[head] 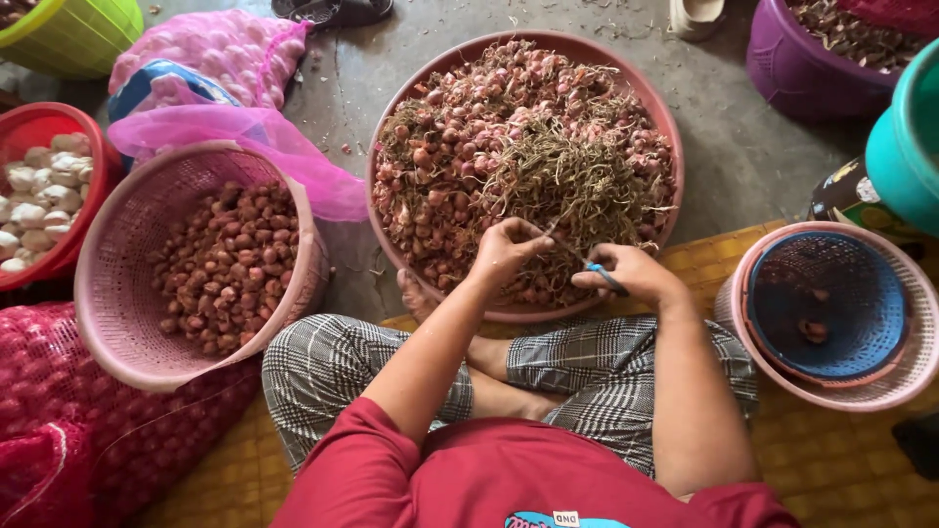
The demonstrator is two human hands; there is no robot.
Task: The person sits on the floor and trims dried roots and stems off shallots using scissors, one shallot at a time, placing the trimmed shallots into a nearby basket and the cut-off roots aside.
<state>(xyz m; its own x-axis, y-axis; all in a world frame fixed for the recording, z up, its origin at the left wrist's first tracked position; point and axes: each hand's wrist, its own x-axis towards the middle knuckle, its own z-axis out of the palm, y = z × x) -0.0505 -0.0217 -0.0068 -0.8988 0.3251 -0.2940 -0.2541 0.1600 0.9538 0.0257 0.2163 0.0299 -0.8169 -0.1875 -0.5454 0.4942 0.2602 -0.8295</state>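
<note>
Head view, looking down on a person seated cross-legged on a woven yellow mat (782, 460), with things ranged from left to right. At the far left a red basket (83, 147) holds pale peeled garlic cloves, and below it lies a pink mesh sack (88, 411) packed full. Next comes a pink basket (127, 303), tilted toward the person and partly filled with trimmed brown shallots (230, 264); behind it sit more pink netting and a filled mesh bag. In the middle stands a large pink basin (665, 137) on the concrete floor, heaped with untrimmed shallots and their dry, tangled stems (577, 186). The hands work at the basin's near edge, close together but apart. The left hand (504, 252) is closed, fingers pinched on a shallot bunch (548, 230) by its stems — the bulb itself is too small to make out. The right hand (631, 274) is closed around blue-handled scissors (604, 277), held just beside the stems. At the right a blue basket (831, 303) nests inside a pink one and holds a few bits. Purple and teal tubs stand at the upper right.
</note>
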